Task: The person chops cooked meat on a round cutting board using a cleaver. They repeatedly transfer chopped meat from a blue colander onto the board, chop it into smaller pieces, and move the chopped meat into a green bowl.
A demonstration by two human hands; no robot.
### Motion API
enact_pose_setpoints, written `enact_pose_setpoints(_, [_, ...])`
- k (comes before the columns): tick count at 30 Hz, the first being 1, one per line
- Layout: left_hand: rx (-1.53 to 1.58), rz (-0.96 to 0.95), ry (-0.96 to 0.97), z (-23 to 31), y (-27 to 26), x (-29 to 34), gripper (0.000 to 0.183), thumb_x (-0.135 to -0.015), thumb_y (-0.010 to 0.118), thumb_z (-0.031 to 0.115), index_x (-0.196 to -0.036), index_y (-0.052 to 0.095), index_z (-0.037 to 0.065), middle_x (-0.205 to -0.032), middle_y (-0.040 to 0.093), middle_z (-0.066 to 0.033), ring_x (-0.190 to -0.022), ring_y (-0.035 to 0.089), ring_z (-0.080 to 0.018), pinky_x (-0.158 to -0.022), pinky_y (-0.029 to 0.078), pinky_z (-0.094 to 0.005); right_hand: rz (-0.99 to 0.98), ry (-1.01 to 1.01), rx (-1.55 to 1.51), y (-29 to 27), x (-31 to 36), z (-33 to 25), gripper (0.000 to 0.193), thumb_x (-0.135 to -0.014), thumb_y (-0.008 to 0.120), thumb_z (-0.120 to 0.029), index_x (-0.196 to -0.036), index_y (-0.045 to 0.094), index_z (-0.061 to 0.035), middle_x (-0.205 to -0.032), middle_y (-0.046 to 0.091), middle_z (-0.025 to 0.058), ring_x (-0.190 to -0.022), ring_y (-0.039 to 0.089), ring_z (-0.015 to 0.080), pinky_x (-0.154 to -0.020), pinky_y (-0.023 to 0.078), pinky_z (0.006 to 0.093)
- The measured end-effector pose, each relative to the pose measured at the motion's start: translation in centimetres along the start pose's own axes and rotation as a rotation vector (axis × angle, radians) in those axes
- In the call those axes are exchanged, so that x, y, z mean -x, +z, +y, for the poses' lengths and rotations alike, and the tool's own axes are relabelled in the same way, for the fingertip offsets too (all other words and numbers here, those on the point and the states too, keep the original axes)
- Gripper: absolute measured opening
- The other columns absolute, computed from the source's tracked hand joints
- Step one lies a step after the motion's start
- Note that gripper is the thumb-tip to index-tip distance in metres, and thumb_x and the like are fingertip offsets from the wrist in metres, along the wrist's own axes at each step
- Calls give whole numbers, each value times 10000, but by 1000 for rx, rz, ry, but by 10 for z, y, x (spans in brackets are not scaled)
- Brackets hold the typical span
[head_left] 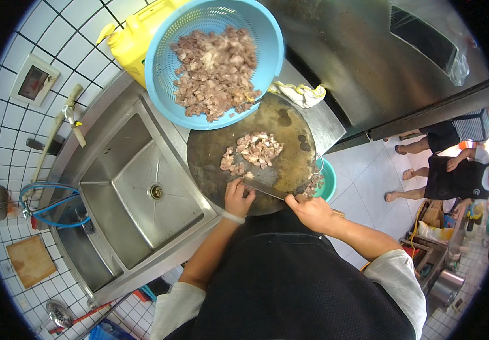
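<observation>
A round, worn chopping block (205,153) lies before me with a pile of chopped meat (258,148) in its middle. My right hand (311,213) is wrapped round the handle of a kitchen knife (266,188), its blade pointing left low over the block's near part. At the block's near left edge my left hand (238,198) has its fingers curled in. A small piece of meat (248,175) is at its fingertips, close to the blade's tip. Beyond the block, a blue plastic colander (156,62) holds a large heap of chopped meat.
A steel sink (125,170) stands at the left, and a yellow jug (128,48) behind it. A green basin (328,180) with meat sits below the block's right side. A white cloth (301,94) lies at the far right. Two people (454,175) stand farther right.
</observation>
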State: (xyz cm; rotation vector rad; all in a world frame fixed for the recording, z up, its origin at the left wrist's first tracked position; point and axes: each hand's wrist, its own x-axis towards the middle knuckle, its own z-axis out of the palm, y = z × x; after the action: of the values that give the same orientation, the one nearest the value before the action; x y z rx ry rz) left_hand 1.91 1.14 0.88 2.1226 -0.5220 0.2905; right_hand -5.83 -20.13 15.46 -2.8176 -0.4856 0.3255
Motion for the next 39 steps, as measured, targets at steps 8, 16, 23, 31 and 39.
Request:
enact_pose_setpoints(8, [-48, -62, 103, 0, -2, 1, 214, -652, 683, 36, -852, 608, 41, -928, 574, -130, -877, 546, -335, -772, 474, -420, 3, 6, -98, 39, -68, -15, 211, -833, 494, -69, -1015, 389, -46, -689, 623, 179, -564, 628, 364, -487, 507, 460])
enact_pose_setpoints(16, [-79, 15, 89, -6, 2, 3, 172, -710, 680, 60, -867, 613, 35, -885, 525, -152, -794, 515, -337, -702, 437, -428, -177, -8, -86, -5, -35, 2, 191, -842, 471, -76, -1011, 383, -56, -694, 629, 194, -623, 644, 380, -512, 510, 464])
enact_pose_setpoints(23, [-28, -92, 103, -5, -11, 3, 176, -742, 661, 47, -906, 602, 27, -963, 561, -148, -839, 544, -330, -737, 454, -409, -125, 50, -198, 33, -95, -5, 224, -829, 506, -77, -1011, 383, -36, -651, 614, 182, -622, 642, 373, -509, 502, 465])
enact_pose_setpoints(31, [-58, -57, 170, -4, -8, 5, 172, -740, 653, 5, -901, 595, 23, -924, 562, -139, -840, 548, -328, -758, 455, -401, -120, -25, -175, 8, -44, -4, 242, -822, 492, -48, -1030, 369, -30, -620, 601, 189, -604, 627, 395, -509, 488, 484])
enact_pose_setpoints(39, [-33, -51, 199, -5, -15, 3, 180, -726, 646, 6, -895, 588, 12, -943, 571, -141, -861, 560, -341, -768, 455, -411, -210, -45, -129, 7, -66, 12, 308, -803, 505, -64, -1078, 371, -25, -637, 617, 197, -608, 638, 390, -510, 499, 482])
